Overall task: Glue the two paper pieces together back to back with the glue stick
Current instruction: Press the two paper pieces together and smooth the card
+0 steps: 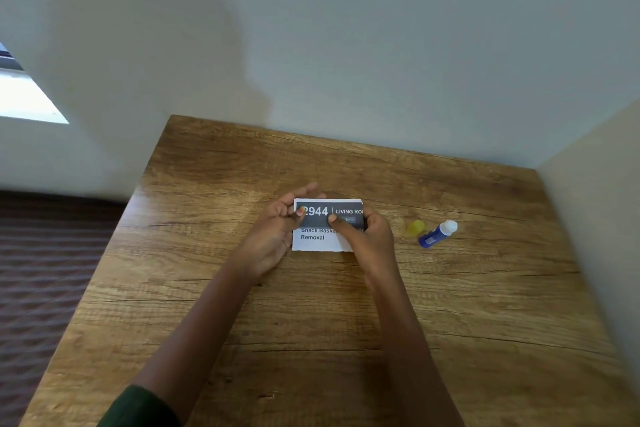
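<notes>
A printed paper piece with a dark band reading "2944" and white lower part is held between both hands above the wooden table. My left hand pinches its left edge with thumb on the print and fingers behind. My right hand grips the right side, thumb pressing on the dark band. A second paper piece is not separately visible. The blue glue stick lies on its side to the right, uncapped, with its yellow cap beside it.
The table stands in a corner, with a pale wall behind it and another wall along its right side. A dark striped surface lies past the left table edge. A bright window is at far left.
</notes>
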